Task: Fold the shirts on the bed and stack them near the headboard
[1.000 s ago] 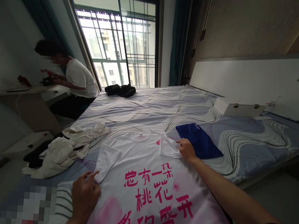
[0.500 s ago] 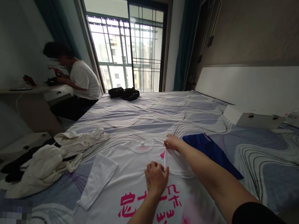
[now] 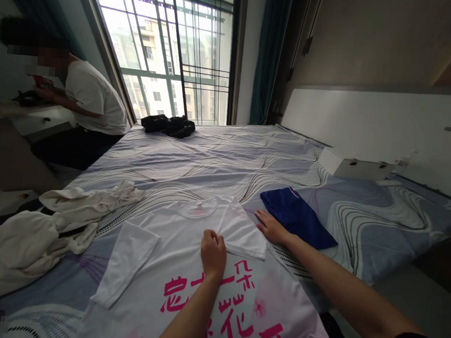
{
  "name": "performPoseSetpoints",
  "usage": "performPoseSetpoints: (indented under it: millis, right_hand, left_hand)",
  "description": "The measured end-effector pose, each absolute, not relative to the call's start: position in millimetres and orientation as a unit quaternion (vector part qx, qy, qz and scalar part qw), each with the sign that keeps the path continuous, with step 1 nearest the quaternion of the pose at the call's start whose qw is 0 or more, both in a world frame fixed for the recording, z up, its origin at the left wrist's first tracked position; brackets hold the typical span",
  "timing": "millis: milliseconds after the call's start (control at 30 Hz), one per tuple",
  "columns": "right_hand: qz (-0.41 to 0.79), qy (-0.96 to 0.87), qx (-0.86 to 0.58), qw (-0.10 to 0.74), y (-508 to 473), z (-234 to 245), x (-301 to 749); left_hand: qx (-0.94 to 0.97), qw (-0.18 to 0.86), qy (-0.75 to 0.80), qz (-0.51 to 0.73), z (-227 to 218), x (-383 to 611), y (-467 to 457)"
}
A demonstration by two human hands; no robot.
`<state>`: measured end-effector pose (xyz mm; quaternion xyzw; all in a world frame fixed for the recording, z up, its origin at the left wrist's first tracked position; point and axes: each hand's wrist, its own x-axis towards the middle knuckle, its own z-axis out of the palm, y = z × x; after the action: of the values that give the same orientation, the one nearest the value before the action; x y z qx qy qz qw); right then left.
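A white T-shirt (image 3: 187, 239) with large pink characters lies spread on the bed, neckline away from me. Both its sleeves are turned inward over the body. My left hand (image 3: 214, 253) rests on the shirt's middle, its curled fingers pinching the cloth at the inner edge of the right-side sleeve (image 3: 245, 236). Beyond that sleeve's outer side, my right hand (image 3: 272, 227) lies with fingers stretched out over the bedsheet. It holds nothing. Close by it is a folded dark blue garment (image 3: 304, 218), partly behind my right wrist.
Crumpled cream clothes (image 3: 25, 241) lie at the left bed edge. A black bundle (image 3: 168, 125) sits at the far edge by the window. A white box (image 3: 352, 165) stands near the headboard (image 3: 351, 122). At the left, a person in a white shirt (image 3: 92, 91) sits at a desk.
My right hand has let go of the shirt near the collar and moved outward to the right, opening. The right-side sleeve now lies flatter. The view has turned a little right and down.
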<state>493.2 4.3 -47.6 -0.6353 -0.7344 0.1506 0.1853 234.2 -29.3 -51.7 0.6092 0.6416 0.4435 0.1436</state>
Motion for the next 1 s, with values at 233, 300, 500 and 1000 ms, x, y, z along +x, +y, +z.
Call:
performPoseSetpoints:
  millis: [233,300,500,1000]
  right_hand:
    - [0.216,-0.742,-0.598,0.212,-90.0,-51.7,485.8]
    - [0.153,-0.749,-0.612,0.202,-104.1,-55.8,471.2]
    - [0.078,-0.734,-0.648,0.188,-110.9,-58.6,456.1]
    - [0.015,-0.814,-0.534,0.228,-174.4,-75.5,342.7]
  left_hand:
    - [0.657,0.099,0.625,0.41,-44.7,236.9,-30.8]
    - [0.667,0.087,0.626,0.394,-42.2,238.6,-33.9]
    - [0.767,0.046,0.567,0.296,-45.4,216.5,-74.2]
    - [0.79,-0.096,0.588,0.146,-73.5,-23.1,-187.9]
